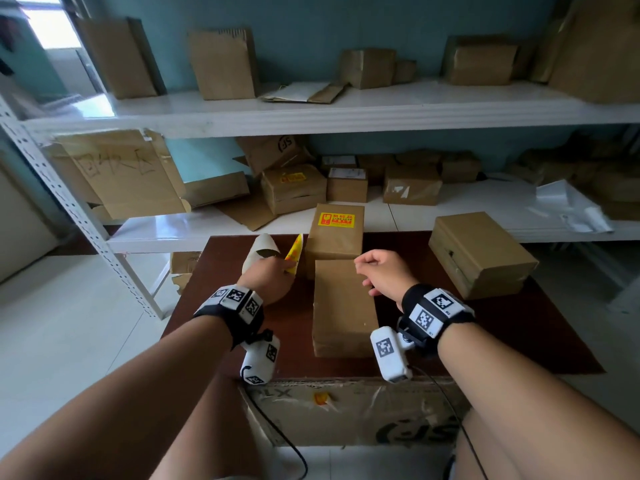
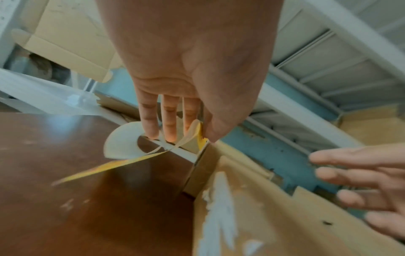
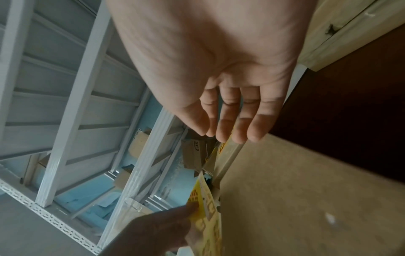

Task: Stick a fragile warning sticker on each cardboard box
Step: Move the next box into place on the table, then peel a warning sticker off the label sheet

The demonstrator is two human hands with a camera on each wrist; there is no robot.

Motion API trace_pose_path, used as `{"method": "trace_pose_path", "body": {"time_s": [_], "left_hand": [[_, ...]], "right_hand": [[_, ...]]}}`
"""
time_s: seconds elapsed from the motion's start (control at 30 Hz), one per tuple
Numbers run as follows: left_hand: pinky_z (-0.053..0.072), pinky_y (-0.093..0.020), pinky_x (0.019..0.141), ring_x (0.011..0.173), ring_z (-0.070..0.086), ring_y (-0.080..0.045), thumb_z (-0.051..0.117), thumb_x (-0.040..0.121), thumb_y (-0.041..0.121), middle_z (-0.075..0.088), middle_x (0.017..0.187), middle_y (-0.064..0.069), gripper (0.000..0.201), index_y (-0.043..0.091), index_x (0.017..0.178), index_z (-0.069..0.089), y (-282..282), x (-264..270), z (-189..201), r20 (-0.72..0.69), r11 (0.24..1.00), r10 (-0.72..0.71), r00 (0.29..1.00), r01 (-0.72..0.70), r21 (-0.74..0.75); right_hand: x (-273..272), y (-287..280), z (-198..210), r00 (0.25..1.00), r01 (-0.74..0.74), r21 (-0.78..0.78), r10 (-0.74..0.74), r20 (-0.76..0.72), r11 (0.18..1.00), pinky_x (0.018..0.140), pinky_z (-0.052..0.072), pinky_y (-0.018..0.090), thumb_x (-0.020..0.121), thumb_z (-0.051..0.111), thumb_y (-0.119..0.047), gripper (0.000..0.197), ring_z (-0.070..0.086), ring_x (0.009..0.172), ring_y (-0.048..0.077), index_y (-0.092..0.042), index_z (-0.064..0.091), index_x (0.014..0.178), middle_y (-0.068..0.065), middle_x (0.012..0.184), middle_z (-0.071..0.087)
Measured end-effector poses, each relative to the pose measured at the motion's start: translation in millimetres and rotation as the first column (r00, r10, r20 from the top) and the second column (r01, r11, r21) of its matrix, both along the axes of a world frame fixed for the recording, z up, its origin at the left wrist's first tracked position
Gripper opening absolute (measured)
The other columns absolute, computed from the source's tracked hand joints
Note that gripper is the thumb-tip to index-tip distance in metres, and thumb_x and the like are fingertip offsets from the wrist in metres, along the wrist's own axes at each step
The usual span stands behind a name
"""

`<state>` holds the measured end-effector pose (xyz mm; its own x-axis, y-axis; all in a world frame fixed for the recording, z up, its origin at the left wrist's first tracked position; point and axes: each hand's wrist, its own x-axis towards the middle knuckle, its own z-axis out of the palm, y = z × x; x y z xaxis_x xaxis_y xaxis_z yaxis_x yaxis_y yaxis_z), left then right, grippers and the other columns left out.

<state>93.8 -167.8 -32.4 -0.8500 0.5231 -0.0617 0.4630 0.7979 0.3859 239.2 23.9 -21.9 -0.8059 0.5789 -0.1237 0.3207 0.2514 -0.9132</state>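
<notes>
Taking the plain brown cardboard box [image 1: 343, 306] in the middle of the dark brown bench [image 1: 540, 327] as the landmark: to its left, the left hand [image 1: 273, 277] pinches a curled strip of white backing paper with yellow fragile stickers [image 1: 295, 252], thumb and fingers closed on it. Just beyond the landmark stands a taller brown box [image 1: 335, 237] already wearing one yellow sticker [image 1: 336, 220]. Over the landmark's far right corner the right hand [image 1: 382, 273] hovers, fingers loosely curled and holding nothing. Further right lies a third bare brown box [image 1: 481, 254].

The step in hand looks like peeling the next sticker; the wrist view is blurred, so whether one has lifted free is unclear. Next, the right hand should take a sticker's edge and lay it flat on the landmark box.

Count: three boxes on the bench, one stickered, two bare.
</notes>
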Motion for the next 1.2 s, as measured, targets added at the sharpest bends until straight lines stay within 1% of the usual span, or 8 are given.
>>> {"method": "trace_pose_path", "body": {"time_s": [0.2,0.33,0.43,0.57,0.77,0.87,1.03,1.2], "left_hand": [[0.051,-0.032,0.088,0.112,0.062,-0.022,0.054,0.094,0.038,0.062,0.13,0.002,0.044,0.037,0.137,0.055,18,43,33,-0.168,0.982,-0.164,0.972,0.178,0.071],[0.055,-0.042,0.087,0.105,0.064,-0.027,0.052,0.091,0.042,0.064,0.122,-0.003,0.043,0.032,0.131,0.061,32,81,34,-0.263,0.895,-0.417,0.87,0.444,0.05],[0.042,-0.037,0.107,0.13,0.05,-0.027,0.056,0.095,0.029,0.056,0.138,-0.011,0.039,0.036,0.132,0.062,38,97,25,-0.188,0.838,-0.516,0.836,0.538,0.092],[0.032,-0.027,0.11,0.139,0.041,-0.02,0.062,0.094,0.024,0.048,0.148,-0.008,0.035,0.034,0.127,0.067,40,96,12,-0.095,0.83,-0.533,0.841,0.541,0.137],[0.052,-0.027,0.082,0.102,0.065,-0.018,0.064,0.092,0.018,0.063,0.119,0.006,0.028,0.027,0.117,0.072,21,63,0,0.123,0.929,-0.257,0.958,0.21,0.306],[0.055,-0.033,0.075,0.086,0.068,-0.014,0.069,0.087,0.028,0.072,0.098,0.005,0.008,0.027,0.095,0.071,9,44,-16,0.18,0.955,-0.088,0.98,0.031,0.296],[0.048,-0.025,0.047,0.045,0.048,-0.011,0.075,0.086,0.033,0.048,0.056,0.002,0.027,0.012,0.08,0.059,2,43,-29,0.59,0.905,0.069,0.804,-0.299,0.302],[0.041,-0.021,0.043,0.044,0.044,-0.014,0.074,0.089,0.021,0.052,0.067,-0.008,0.015,0.007,0.095,0.071,3,41,-27,0.677,0.859,-0.001,0.736,-0.346,0.377]], "right_hand": [[4,-13,21,0.998,-0.069,-0.317,0.063,-0.03,0.946,0.079,0.059,0.043,0.098,0.061,-0.037,0.031,0.064,0.084,0.022,-0.014,0.063,0.119,0.009,0.113,0.067],[9,-12,28,0.992,-0.128,-0.505,0.115,-0.058,0.853,0.07,0.061,0.042,0.089,0.062,-0.059,0.045,0.069,0.078,0.022,-0.018,0.072,0.106,0.003,0.088,0.07],[13,-11,27,0.996,-0.08,-0.516,0.046,-0.08,0.853,0.061,0.058,0.04,0.096,0.062,-0.041,0.022,0.064,0.059,0.019,-0.019,0.066,0.095,0.001,0.075,0.065],[20,-2,18,1.0,0.004,-0.402,-0.012,-0.018,0.916,0.062,0.058,0.04,0.101,0.05,-0.009,0.02,0.066,0.079,0.028,-0.013,0.064,0.115,0.015,0.1,0.067],[37,13,-6,0.994,0.109,-0.342,-0.096,0.055,0.933,0.061,0.058,0.039,0.099,0.045,0.0,0.027,0.068,0.085,0.029,-0.015,0.062,0.116,0.01,0.101,0.069],[43,18,-16,0.989,0.146,-0.329,-0.127,0.079,0.933,0.063,0.058,0.04,0.099,0.043,0.0,0.026,0.069,0.082,0.026,-0.017,0.06,0.109,0.008,0.095,0.069],[47,23,-24,0.984,0.174,-0.315,-0.155,0.086,0.933,0.065,0.059,0.039,0.1,0.043,-0.003,0.023,0.069,0.081,0.024,-0.018,0.06,0.101,0.008,0.092,0.07],[49,27,-28,0.989,0.135,-0.442,-0.15,0.001,0.887,0.061,0.057,0.036,0.1,0.05,-0.002,0.022,0.069,0.083,0.027,-0.013,0.061,0.116,0.012,0.098,0.07]]}}
